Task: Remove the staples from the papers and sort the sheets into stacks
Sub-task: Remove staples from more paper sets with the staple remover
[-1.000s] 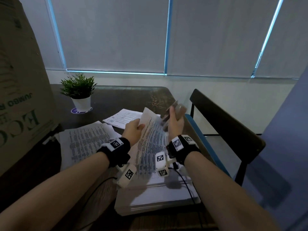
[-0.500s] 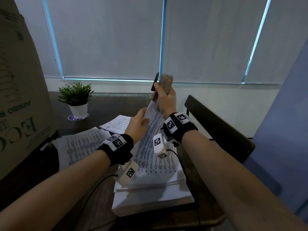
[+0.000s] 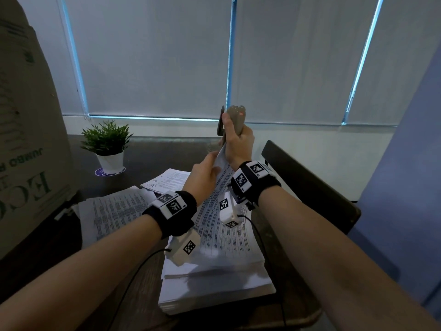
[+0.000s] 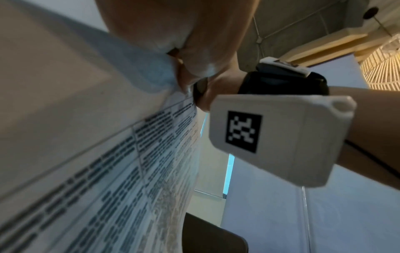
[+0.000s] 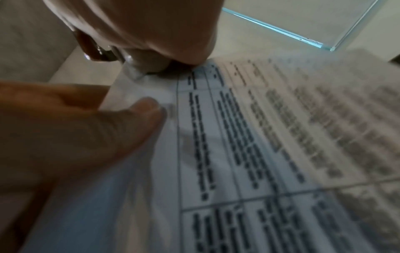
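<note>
Right hand clamped round staple remover, raised upright above table's far edge, tip at lifted sheet's top corner; left hand pinches that corner, thumb on print; sheet slopes down to stack at near right edge; second pile left; plant far left.
</note>
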